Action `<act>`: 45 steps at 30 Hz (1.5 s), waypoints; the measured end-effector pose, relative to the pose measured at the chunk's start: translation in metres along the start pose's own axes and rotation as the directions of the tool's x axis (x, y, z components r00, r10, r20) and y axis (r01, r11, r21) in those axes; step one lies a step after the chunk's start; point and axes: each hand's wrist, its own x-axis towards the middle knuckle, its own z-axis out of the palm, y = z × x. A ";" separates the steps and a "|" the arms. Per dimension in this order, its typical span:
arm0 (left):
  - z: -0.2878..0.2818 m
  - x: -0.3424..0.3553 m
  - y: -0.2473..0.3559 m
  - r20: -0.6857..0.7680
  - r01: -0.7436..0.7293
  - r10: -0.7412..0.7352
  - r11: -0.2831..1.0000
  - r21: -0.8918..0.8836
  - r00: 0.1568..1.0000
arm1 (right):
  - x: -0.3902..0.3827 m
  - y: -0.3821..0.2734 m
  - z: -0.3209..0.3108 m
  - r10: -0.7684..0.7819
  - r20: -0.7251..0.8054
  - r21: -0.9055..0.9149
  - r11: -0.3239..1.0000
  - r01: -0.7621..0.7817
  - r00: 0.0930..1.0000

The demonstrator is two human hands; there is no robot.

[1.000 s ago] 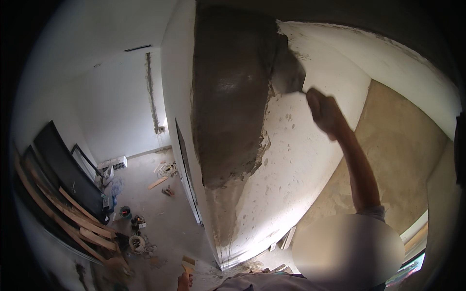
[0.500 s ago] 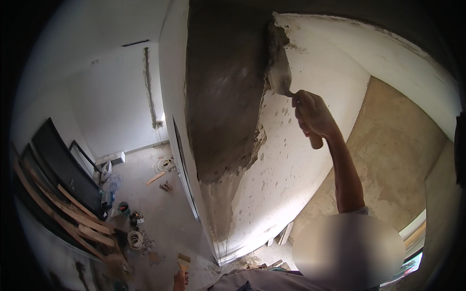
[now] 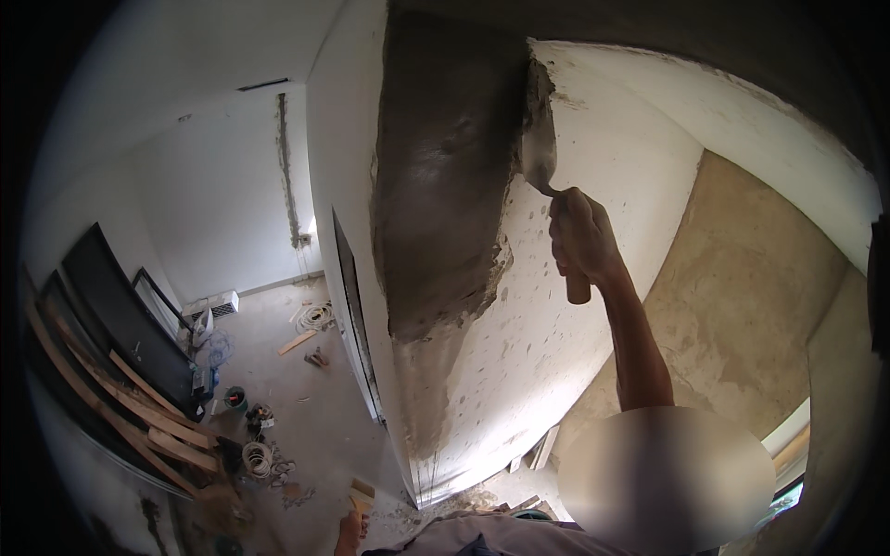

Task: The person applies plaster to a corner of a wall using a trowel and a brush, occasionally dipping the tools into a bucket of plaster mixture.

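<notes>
My right hand (image 3: 581,233) grips the wooden handle of a trowel (image 3: 539,153), its blade angled along the ragged right edge of a dark, wet plaster patch (image 3: 445,185). The patch covers the upper part of a column beside a white, spattered wall (image 3: 593,204). At the lower edge, my left hand (image 3: 350,526) is closed on the yellow handle of a flat, light-coloured tool (image 3: 362,489), perhaps a brush; its exact kind is unclear.
Left below, dark panels (image 3: 119,306) and planks (image 3: 176,440) lean against a wall, near a bucket (image 3: 235,400) and coiled hoses (image 3: 257,461). A doorway (image 3: 352,306) opens in the column's left side. More boards (image 3: 542,449) lie at the wall's foot. A blurred oval hides the lower right.
My right hand has moved left and slightly down, and the trowel blade has swung to lie more upright along the patch edge. My left hand has shifted only slightly.
</notes>
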 end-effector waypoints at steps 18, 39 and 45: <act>-0.062 0.017 -0.046 0.099 0.015 -0.011 0.999 -0.040 0.995 | -0.017 -0.058 0.137 0.128 -0.111 -0.001 0.992 -0.129 0.986; -0.040 0.008 -0.067 -0.025 -0.062 0.058 0.975 -0.213 0.998 | 0.063 -0.077 0.011 -0.589 0.311 -0.764 0.312 0.565 0.746; 0.004 0.000 -0.055 0.022 -0.072 0.078 0.978 -0.198 0.997 | 0.074 -0.076 0.008 -0.517 0.269 -0.739 0.431 0.518 0.813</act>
